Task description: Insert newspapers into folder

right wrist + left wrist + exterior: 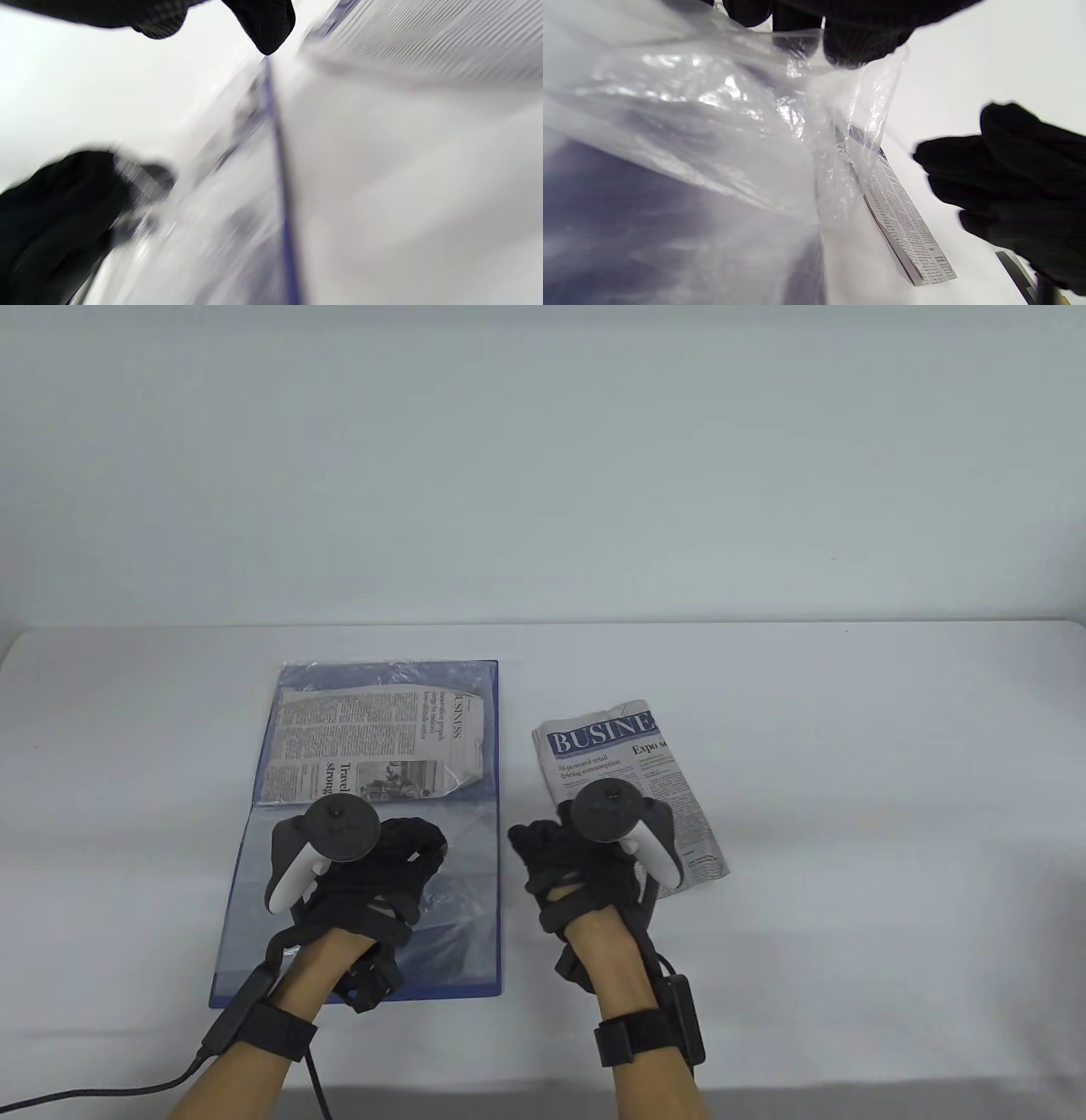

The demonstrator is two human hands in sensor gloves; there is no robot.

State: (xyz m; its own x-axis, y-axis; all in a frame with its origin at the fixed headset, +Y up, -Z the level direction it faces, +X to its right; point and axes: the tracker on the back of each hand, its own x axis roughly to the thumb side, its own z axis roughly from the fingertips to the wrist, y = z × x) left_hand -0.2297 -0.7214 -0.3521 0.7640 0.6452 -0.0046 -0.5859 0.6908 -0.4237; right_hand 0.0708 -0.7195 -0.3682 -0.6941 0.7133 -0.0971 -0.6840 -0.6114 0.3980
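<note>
Left hand [365,874] pinches clear sleeve [840,140] of blue folder [475,916] (one newspaper [373,746] already inside). Right hand [585,865] empty, fingers loosely curled, over second newspaper [628,763] on worktop [848,814].

The folder [458,933] is thin blue plastic, transparent and glossy, and its raised sheet [721,127] is wrinkled and shiny. The newspapers [632,780] are matt printed paper, a little creased. The gloves on the left hand [373,874] and right hand [585,857] are black knitted cloth, rough. The table [891,780] looks white, smooth and matt.
</note>
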